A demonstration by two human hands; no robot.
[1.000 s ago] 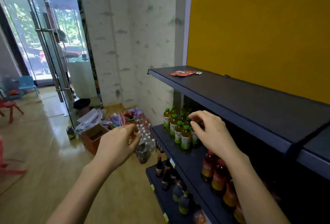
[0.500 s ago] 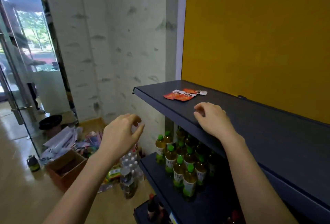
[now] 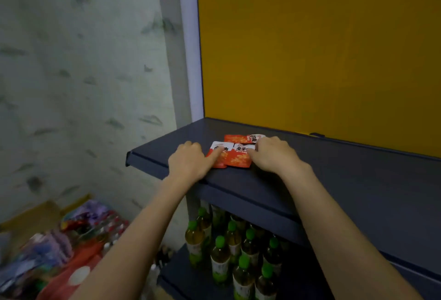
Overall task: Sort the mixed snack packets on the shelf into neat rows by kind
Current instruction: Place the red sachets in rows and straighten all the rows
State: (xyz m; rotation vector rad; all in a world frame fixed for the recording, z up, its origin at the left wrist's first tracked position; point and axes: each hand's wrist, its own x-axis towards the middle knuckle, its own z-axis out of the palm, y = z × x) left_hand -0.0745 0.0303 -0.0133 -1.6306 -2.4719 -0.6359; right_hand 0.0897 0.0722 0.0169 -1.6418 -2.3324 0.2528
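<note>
Looking down on the top shelf (image 3: 346,180), we've got both hands on a small cluster of red-and-white snack packets near its left end. Two lie side by side and touching, white ends toward twelve o'clock: the left front packet (image 3: 218,158) and the right front packet (image 3: 238,160). The rear packet (image 3: 238,138) lies crosswise just at twelve o'clock of that pair, its white end toward three o'clock. Our left hand (image 3: 187,162) comes in from seven o'clock and lays one straight digit across the left front packet, the other fingers bent, knuckles up, at the packet's nine o'clock side. Pinching or only pressing, we cannot tell. Our right hand (image 3: 273,154) comes in from five o'clock, fingertips (image 3: 251,151) curled down onto the three o'clock edge of the right front packet, and it covers part of the rear packet's white end. Grip or mere touch, again we cannot tell. At twelve o'clock rises the yellow back panel (image 3: 310,49), at nine the marbled wall (image 3: 83,72). At six o'clock, under the shelf, green-capped bottles (image 3: 238,252) stand upright in rows on the lower shelf (image 3: 179,273), and at eight o'clock lies a blurred heap of wrapped goods (image 3: 59,240).
</note>
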